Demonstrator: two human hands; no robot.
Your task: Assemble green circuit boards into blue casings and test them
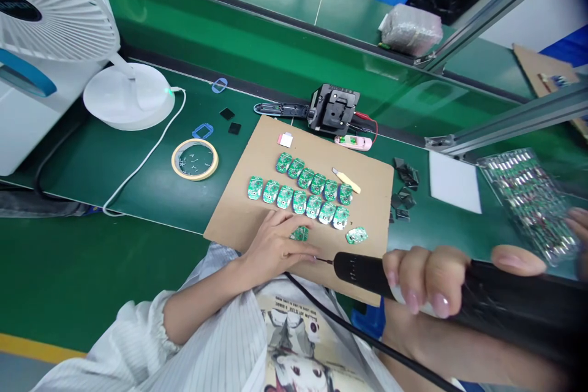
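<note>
My left hand [271, 242] lies on the cardboard sheet [239, 226], its thumb and fingers around a small green circuit board [300, 233] that they partly cover. My right hand [427, 278] is wrapped round a black electric screwdriver [361, 271]. The screwdriver's thin bit points left and its tip is right at my left thumb and finger; whether a screw sits on it is too small to tell. Beyond my left hand, two rows of rounded green circuit boards [299, 202] lie on the cardboard. A single circuit board [357, 235] lies apart to the right.
A yellow-handled knife [348, 181] lies beside the rows. Left are a tape ring [173, 162] holding small screws and a white fan [128, 98]. A black device [333, 110] stands behind. Right are dark pieces [404, 187], a clear tray [528, 196] and another person's hand [579, 223].
</note>
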